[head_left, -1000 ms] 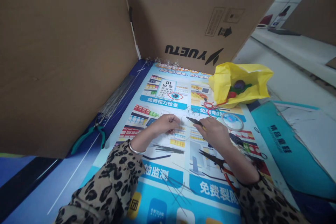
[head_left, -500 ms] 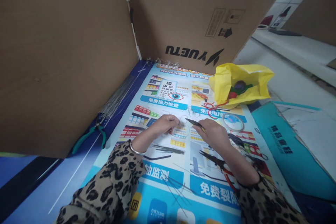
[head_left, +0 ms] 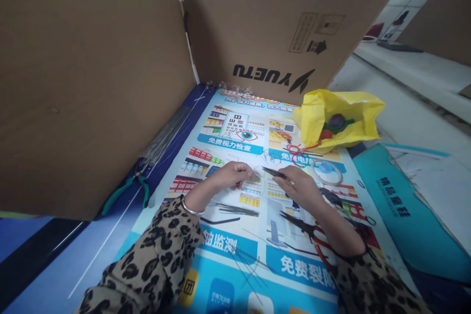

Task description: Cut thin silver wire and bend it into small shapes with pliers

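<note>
Poster (head_left: 239,299): is serving as the work surface, its near edge running out at six o'clock from the held wire.
Loose wires (head_left: 247,267): are lying crossed at six, presumably left within easy reach.
Scissors (head_left: 308,228): are resting at half past four, blades slightly parted and pointing inward, which should suit a quick pick-up by the right hand.
Bundle (head_left: 237,210): is lying at seven, its short dark strands roughly aligned, probably for taking singly.
Green pliers (head_left: 127,190): are resting near nine, apparently parked aside as a spare.
Right hand (head_left: 299,184): is closing around the dark pliers (head_left: 274,172), aiming their tips at ten, seemingly for fine control.
Left hand (head_left: 236,174): is pinching with thumb and fingers nearly together, apparently steadying the wire.
Wire (head_left: 257,171): is curving between both hands; whether the tips are touching it, I cannot tell.
Hoop (head_left: 340,176): is lying flat at three.
Bag (head_left: 311,122): is gaping at two, likely for easy access.
Carton (head_left: 209,19): is standing at twelve, probably screening the workspace.
</note>
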